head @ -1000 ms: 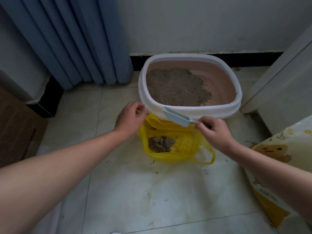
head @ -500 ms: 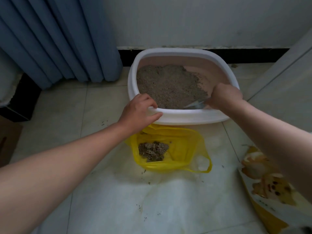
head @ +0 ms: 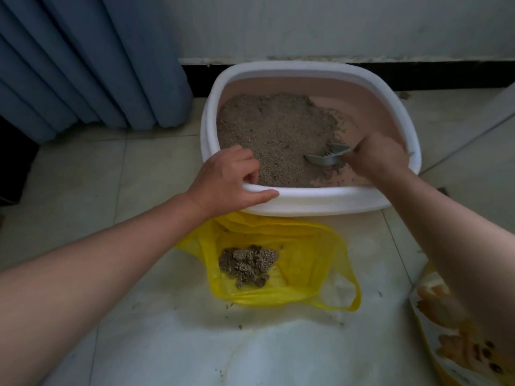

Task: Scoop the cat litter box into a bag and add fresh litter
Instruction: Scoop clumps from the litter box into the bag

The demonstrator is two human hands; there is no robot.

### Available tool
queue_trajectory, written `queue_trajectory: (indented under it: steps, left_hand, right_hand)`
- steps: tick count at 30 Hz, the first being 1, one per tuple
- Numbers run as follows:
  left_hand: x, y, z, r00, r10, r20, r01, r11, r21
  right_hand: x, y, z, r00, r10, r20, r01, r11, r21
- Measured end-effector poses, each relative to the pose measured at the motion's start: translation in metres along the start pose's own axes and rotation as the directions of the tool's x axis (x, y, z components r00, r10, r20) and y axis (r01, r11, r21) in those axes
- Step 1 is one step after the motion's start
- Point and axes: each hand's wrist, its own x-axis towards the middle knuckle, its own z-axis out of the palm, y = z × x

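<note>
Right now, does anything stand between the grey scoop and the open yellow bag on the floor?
Only the near rim of the white litter box, which the grey plastic scoop must clear; the yellow plastic bag lies open just beyond it.

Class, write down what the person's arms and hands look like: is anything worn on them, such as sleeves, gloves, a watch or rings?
Both are bare. The left arm and right arm show no sleeve up to the picture's edge. The left hand and right hand wear no gloves; no watch, bracelet or ring shows on the parts in view.
</note>
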Motion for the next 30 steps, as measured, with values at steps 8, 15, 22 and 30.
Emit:
queue_trajectory:
  steps: [8, 15, 22, 30]
  left_hand:
    - [-0.003, -0.005, 0.011, 0.996, 0.029, -0.081, -0.035, 0.997, -0.072]
    - [-0.003, -0.006, 0.018, 0.991, 0.081, -0.104, -0.075, 0.995, 0.061]
    - [-0.003, -0.005, 0.020, 0.992, 0.071, -0.101, -0.064, 0.996, 0.067]
    - [0.004, -0.005, 0.022, 0.991, 0.063, -0.118, -0.055, 0.996, 0.072]
  right_hand:
    - [0.047, -0.022, 0.010, 1.000, 0.017, 0.016, -0.020, 0.971, 0.237]
    - [0.053, -0.014, -0.001, 0.999, -0.011, -0.033, 0.019, 0.960, 0.279]
    - [0.084, -0.009, -0.005, 0.997, -0.027, -0.072, 0.045, 0.965, 0.258]
    - [0.090, -0.048, 0.008, 0.998, 0.054, -0.016, -0.046, 0.945, 0.323]
